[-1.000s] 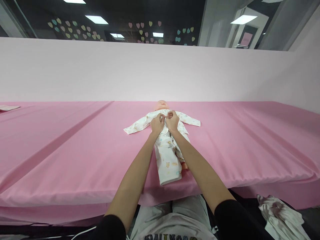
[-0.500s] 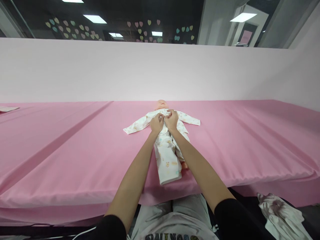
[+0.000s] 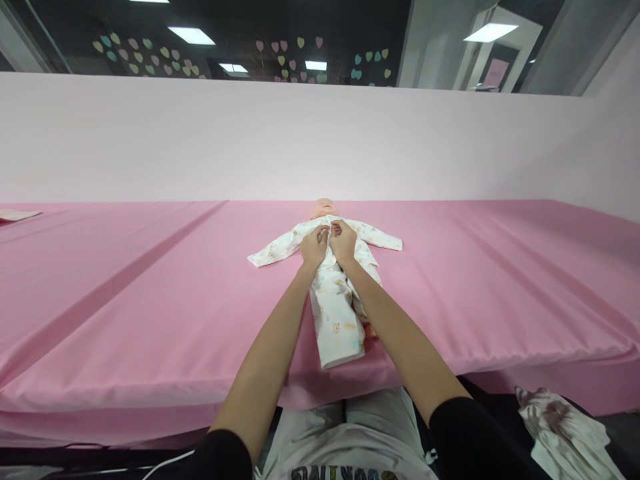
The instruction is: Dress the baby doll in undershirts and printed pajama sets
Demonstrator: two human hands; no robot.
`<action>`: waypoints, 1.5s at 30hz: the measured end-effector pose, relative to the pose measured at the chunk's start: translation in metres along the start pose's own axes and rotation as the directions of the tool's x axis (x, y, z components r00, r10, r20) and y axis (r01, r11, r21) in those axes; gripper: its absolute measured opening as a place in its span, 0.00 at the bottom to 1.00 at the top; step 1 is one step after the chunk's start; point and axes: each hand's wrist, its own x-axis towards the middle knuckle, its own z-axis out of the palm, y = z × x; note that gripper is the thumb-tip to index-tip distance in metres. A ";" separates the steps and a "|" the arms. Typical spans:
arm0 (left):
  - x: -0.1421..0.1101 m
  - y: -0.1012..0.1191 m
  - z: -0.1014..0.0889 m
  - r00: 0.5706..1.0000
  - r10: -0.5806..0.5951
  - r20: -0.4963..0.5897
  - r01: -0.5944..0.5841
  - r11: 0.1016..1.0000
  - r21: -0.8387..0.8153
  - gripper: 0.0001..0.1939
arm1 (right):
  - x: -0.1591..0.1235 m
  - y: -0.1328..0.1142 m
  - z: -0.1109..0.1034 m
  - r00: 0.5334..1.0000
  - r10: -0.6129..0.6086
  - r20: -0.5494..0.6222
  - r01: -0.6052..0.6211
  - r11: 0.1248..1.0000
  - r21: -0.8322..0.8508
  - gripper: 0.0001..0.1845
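Note:
A baby doll (image 3: 325, 208) lies on its back, head toward the wall, dressed in a white printed baby shirt (image 3: 283, 248) with both sleeves spread out. White printed pants (image 3: 336, 327) cover its legs, and a bit of a foot shows by the right pant leg. At the front of the shirt, below the neck, my left hand (image 3: 315, 247) pinches the fabric's edge. Close beside it, my right hand (image 3: 343, 241) is closed on the other side of the shirt front. The small fastening between my fingertips is too small to make out.
A pink cloth (image 3: 175, 320) covers the wide table, with folds running across it. Behind stands a white wall (image 3: 320, 143) below a dark window with heart stickers. A crumpled white cloth (image 3: 565, 433) lies low at the right. A flat light piece (image 3: 17, 215) rests at the far left.
My right hand's fingers have shifted slightly at the shirt front, moving close to my left and then a little apart. The doll and its clothes stay in place.

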 end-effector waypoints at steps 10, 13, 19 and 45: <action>-0.012 -0.001 -0.004 0.988 0.135 0.078 -0.143 0.984 0.104 0.20 | 0.000 -0.001 -0.002 0.989 0.145 -0.007 -0.144 0.989 0.019 0.10; -0.023 0.002 -0.010 0.972 0.202 0.120 -0.218 0.967 0.130 0.19 | 0.005 0.004 -0.006 0.970 0.239 -0.046 -0.230 0.962 0.148 0.11; -0.042 0.014 -0.024 0.946 0.240 0.219 -0.276 0.949 0.154 0.15 | 0.011 0.014 -0.019 0.819 0.567 -0.087 -0.447 0.726 0.523 0.13; -0.039 0.032 -0.011 0.997 -0.006 0.083 -0.005 0.991 0.132 0.10 | -0.022 -0.015 -0.055 0.964 0.237 0.121 -0.245 0.968 0.056 0.04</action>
